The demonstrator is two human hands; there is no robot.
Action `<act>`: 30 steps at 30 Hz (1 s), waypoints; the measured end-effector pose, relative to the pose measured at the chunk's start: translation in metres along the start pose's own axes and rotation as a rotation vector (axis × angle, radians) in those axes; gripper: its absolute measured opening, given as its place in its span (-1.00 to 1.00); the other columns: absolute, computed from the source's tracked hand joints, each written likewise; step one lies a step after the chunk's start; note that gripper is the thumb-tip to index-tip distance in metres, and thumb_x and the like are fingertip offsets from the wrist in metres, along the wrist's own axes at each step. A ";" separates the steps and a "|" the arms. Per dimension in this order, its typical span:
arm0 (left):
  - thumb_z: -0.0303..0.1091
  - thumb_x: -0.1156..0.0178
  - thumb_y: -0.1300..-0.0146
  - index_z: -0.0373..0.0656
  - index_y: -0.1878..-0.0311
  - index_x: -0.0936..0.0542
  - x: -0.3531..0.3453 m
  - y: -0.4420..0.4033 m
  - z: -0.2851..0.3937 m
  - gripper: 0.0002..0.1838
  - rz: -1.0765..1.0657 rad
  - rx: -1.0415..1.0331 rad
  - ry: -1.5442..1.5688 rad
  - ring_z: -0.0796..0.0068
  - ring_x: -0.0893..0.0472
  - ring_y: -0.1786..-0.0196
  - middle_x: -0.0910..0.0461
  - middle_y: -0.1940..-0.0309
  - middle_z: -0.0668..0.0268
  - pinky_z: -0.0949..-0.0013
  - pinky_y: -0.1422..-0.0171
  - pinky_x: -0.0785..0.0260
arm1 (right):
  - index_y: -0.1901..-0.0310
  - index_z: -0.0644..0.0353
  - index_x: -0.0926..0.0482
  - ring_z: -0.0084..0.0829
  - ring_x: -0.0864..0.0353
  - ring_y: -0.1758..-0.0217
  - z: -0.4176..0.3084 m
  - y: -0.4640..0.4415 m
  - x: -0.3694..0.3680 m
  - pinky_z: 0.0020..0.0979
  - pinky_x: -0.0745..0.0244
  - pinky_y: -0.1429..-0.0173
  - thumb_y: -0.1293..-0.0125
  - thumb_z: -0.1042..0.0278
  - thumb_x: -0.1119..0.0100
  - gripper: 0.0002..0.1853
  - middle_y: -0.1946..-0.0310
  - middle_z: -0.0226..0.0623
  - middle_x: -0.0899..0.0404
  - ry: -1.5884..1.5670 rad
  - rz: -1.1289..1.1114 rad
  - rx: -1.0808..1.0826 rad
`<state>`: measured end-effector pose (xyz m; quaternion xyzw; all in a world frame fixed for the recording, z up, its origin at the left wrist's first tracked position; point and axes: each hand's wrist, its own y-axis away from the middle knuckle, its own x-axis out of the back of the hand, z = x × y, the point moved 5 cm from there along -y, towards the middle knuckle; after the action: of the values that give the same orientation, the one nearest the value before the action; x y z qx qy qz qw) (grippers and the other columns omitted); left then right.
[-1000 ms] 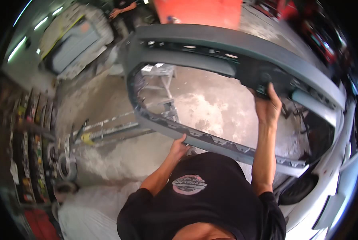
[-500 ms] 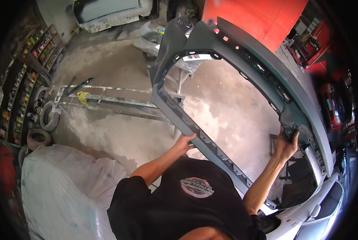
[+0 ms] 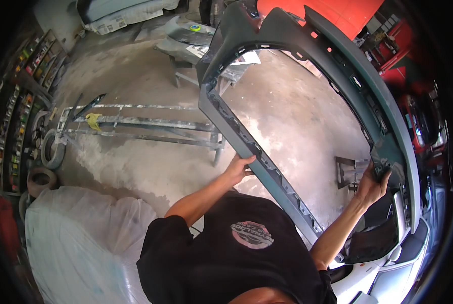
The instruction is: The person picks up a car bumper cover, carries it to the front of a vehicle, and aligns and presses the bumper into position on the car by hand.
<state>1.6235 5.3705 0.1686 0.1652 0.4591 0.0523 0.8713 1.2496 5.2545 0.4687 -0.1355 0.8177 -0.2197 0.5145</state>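
From my remote station I viewed one large car bumper (image 3: 376,86), located from upper centre to lower right of the frame, held tilted and raised off the floor by both hands. The left hand (image 3: 239,169), near the centre, gripped the lower rail; its thumb lay over the rail and its fingers curled beneath. The right hand (image 3: 373,191), right of centre, pinched the dark inner section, thumb at the front. Its fingers were bent and partly hidden behind the part.

Containers: a shelf rack (image 3: 10,152) at the left edge held small cans (image 3: 20,130) in rows. A second rack (image 3: 58,43) at upper left held further small cans of mixed colours. I could not read the labels or see inside any can.

Surroundings: a long metal stand (image 3: 158,123), left of centre, carried a yellow cloth (image 3: 93,121) near its left end. A tyre (image 3: 47,158) stood just beside that end. A plastic sheet (image 3: 90,238) covered a bulky item at lower left; I could not identify the contents. A white car (image 3: 388,281) stood at lower right.
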 end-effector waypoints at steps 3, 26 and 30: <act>-0.31 -0.30 -0.39 0.05 -0.41 -0.29 0.001 -0.007 0.003 -0.41 -0.011 0.007 -0.006 0.12 -0.49 -0.34 -0.46 -0.26 0.25 -0.22 -0.36 -0.39 | -0.34 0.48 -0.41 -0.01 -0.31 -0.53 0.000 0.002 0.006 0.16 -0.01 -0.68 -0.51 0.42 -0.08 -0.54 -0.43 0.06 -0.40 0.005 0.008 0.021; -0.20 -0.30 -0.41 0.03 -0.42 -0.34 -0.004 -0.024 0.016 -0.42 -0.038 0.068 -0.085 0.14 -0.49 -0.34 -0.50 -0.26 0.29 -0.26 -0.37 -0.35 | -0.40 0.27 -0.41 -0.04 -0.32 -0.54 0.009 0.018 -0.025 0.25 -0.09 -0.64 -0.49 0.31 -0.15 -0.50 -0.44 -0.09 -0.42 0.170 0.214 0.143; -0.21 -0.29 -0.42 0.02 -0.42 -0.34 -0.001 -0.025 0.020 -0.43 -0.006 0.090 -0.106 0.14 -0.47 -0.36 -0.48 -0.27 0.29 -0.27 -0.38 -0.35 | -0.40 0.25 -0.41 -0.06 -0.31 -0.55 0.012 0.019 -0.028 0.26 -0.09 -0.63 -0.50 0.27 -0.15 -0.50 -0.44 -0.11 -0.42 0.173 0.252 0.160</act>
<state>1.6379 5.3418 0.1715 0.2052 0.4148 0.0202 0.8862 1.2730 5.2808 0.4765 0.0288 0.8495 -0.2287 0.4746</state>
